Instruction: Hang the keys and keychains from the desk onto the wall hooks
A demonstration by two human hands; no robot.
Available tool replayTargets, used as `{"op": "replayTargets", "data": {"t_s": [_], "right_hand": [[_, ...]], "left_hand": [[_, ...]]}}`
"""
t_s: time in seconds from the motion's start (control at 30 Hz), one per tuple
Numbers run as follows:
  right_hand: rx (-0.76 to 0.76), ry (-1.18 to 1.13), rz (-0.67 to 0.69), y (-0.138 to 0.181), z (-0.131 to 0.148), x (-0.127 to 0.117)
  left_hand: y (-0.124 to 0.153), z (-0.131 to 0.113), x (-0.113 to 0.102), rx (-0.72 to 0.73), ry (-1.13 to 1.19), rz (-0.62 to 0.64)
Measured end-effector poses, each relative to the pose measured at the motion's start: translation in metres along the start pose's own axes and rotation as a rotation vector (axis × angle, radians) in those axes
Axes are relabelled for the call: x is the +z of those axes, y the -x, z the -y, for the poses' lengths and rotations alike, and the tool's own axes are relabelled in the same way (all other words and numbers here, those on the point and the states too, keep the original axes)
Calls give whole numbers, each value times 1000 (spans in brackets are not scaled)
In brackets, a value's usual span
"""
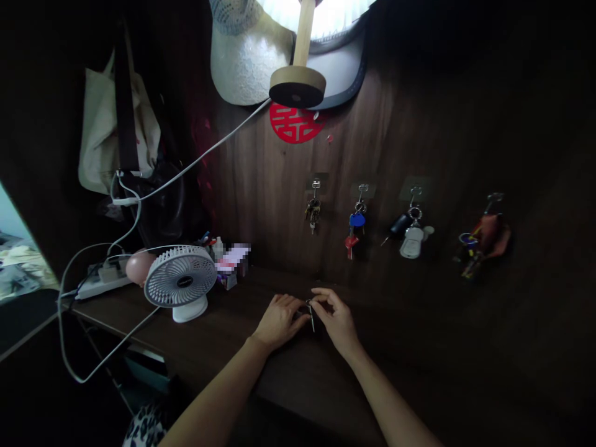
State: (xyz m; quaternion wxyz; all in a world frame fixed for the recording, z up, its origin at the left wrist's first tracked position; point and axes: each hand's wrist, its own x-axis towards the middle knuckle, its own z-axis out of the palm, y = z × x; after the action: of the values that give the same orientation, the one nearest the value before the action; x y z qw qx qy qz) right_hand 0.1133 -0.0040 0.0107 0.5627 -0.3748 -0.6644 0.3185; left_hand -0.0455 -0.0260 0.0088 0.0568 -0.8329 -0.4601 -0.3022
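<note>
Low over the dark wooden surface, my two hands meet around a thin silvery key (312,322) with what looks like a small ring at its top. My right hand (339,321) pinches the top of it between thumb and index finger, its other fingers loosely bent. On the other side, my left hand (278,324) is closed, palm down, thumb and fingertips against the ring end. Its fingers partly hide what they grip. The key's lower end points down toward the surface.
Several key bunches (357,220) hang from wall hooks above. A white fan (181,279) stands left, near a power strip (105,281) and loose white cables (209,151). A lamp with a wooden base (298,84) and caps (246,65) are overhead. Bags (100,130) hang at left.
</note>
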Motion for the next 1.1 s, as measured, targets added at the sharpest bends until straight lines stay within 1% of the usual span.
{"op": "replayTargets", "data": {"t_s": [0.13, 0.27, 0.37, 0.53, 0.67, 0.87, 1.1], "right_hand": [[-24, -4, 22, 1, 3, 2], [-18, -7, 31, 2, 5, 2], [2, -40, 37, 3, 7, 4], [78, -122, 110, 5, 6, 5], [84, -118, 153, 6, 5, 7], [93, -128, 137, 6, 5, 8], [76, -57, 35, 1, 2, 2]], "left_hand": [[0, 1, 0, 26, 10, -12], [0, 1, -1, -2, 43, -50], [0, 0, -1, -20, 27, -52], [-1, -2, -2, -49, -39, -32], [-2, -1, -2, -78, -71, -36], [-2, 4, 2, -79, -74, -62], [-1, 2, -2, -61, -11, -32]]}}
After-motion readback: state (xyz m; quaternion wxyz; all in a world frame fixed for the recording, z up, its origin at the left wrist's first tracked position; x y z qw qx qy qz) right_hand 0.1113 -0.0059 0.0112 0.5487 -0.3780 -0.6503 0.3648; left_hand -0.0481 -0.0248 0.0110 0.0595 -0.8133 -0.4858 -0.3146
